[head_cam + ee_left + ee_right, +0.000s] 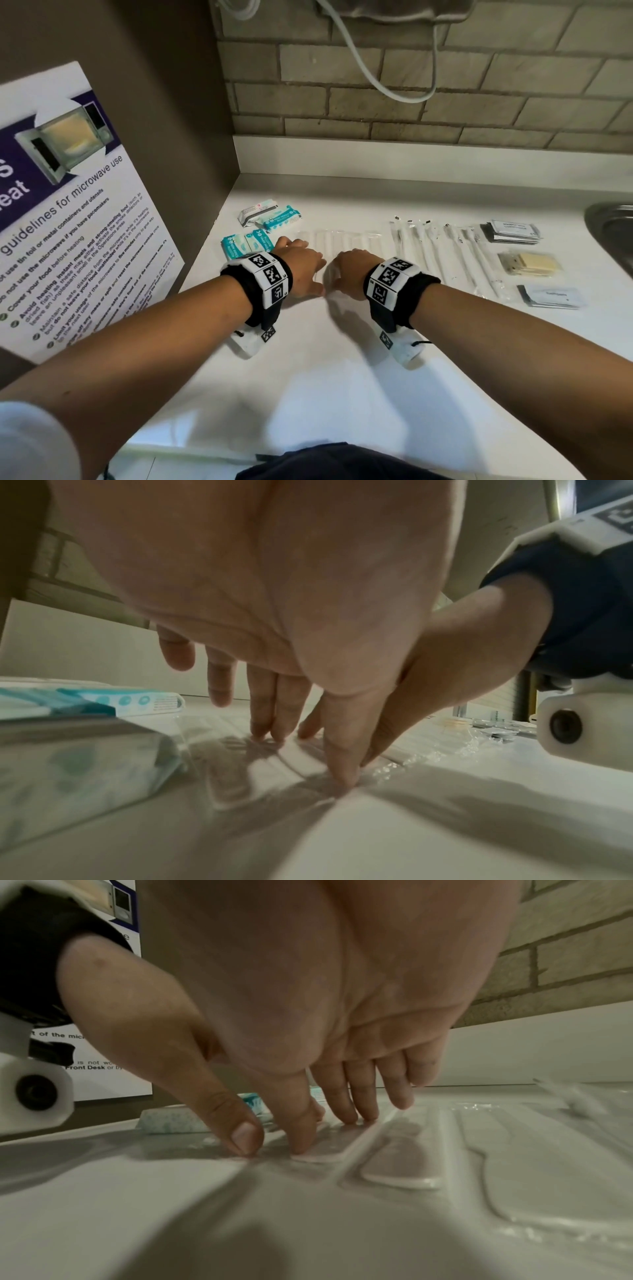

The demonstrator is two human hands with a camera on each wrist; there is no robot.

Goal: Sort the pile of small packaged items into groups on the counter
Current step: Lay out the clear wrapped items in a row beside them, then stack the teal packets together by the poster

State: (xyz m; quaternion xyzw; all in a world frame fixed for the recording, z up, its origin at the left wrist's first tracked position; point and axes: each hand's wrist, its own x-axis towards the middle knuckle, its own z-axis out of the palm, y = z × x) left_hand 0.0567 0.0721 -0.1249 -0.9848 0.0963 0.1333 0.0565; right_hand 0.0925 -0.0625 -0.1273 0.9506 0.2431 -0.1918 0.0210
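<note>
Several clear packets of white plastic cutlery [342, 240] lie side by side in the middle of the white counter [342, 359]. My left hand [303, 269] and my right hand [346, 270] rest close together on their near ends. In the left wrist view, the left hand's fingertips [270, 731] and thumb press flat on the clear film [240, 772]. In the right wrist view, the right hand's fingertips [356, 1112] press on a wrapped white handle [400, 1167], and the two thumbs almost touch. Neither hand curls round anything.
Teal wipe packs [248, 245] lie just left of my left hand, more [274, 214] behind. To the right lie long wrapped sticks [445, 253], black sachets [512, 233], a beige packet [529, 263] and a grey sachet [551, 296]. A sink [613, 229] is far right, a poster [68, 205] left.
</note>
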